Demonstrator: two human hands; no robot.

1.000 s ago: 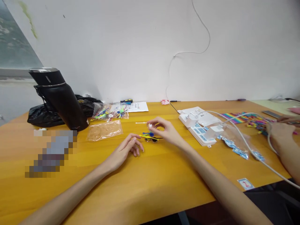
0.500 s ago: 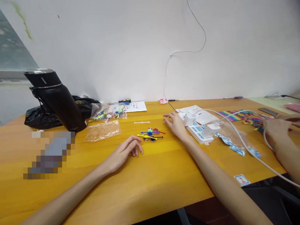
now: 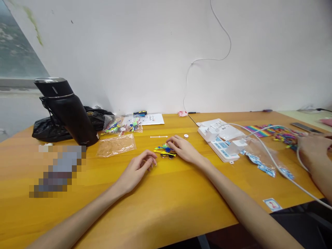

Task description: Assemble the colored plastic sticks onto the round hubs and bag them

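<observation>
carefully now, from my distant seat, i have the right hand [image 3: 184,149] over the near side of the wooden table [image 3: 155,207], fingertips bent onto the small pile of coloured arrow pieces [image 3: 164,153], though i cannot tell whether they pinch one. i'd favour a light pinch on a single shaft, so its neighbours don't drag along. the left hand [image 3: 138,167], loosely curled with nothing visibly held, sits just beside the pile, well placed to steady it.
</observation>
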